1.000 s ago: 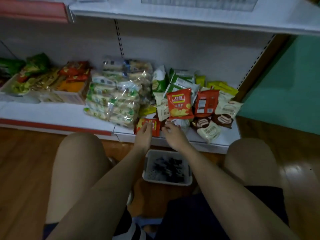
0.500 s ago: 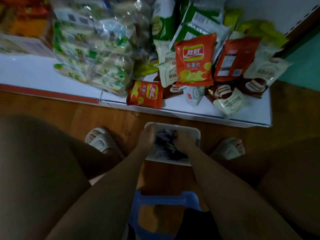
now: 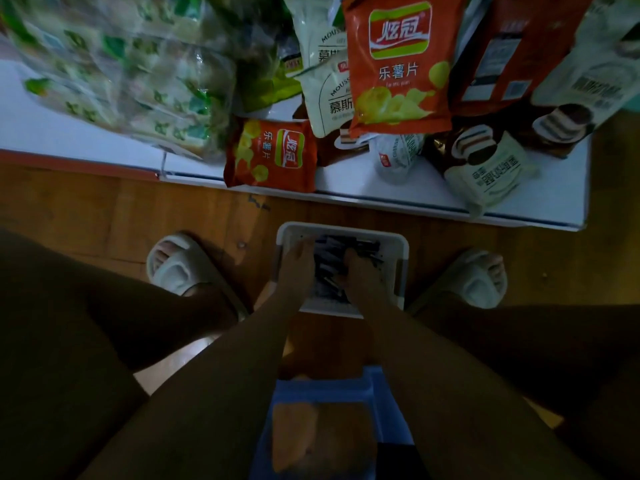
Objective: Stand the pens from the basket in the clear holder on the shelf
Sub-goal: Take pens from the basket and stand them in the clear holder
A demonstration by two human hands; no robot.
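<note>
Down on the wooden floor (image 3: pixel 104 216), both hands reach into the white plastic basket (image 3: pixel 401 261) of dark pens (image 3: pixel 329 268); left hand (image 3: pixel 294 268) and right hand (image 3: pixel 360 275) fingers are buried, grip unclear.

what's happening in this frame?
A seated person has both hands down in the white basket on the floor, among the dark pens. The left hand and right hand are in the pile; whether either grips a pen can't be told in this dim light. The shelf ahead holds snack bags; no clear holder is in view.
</note>
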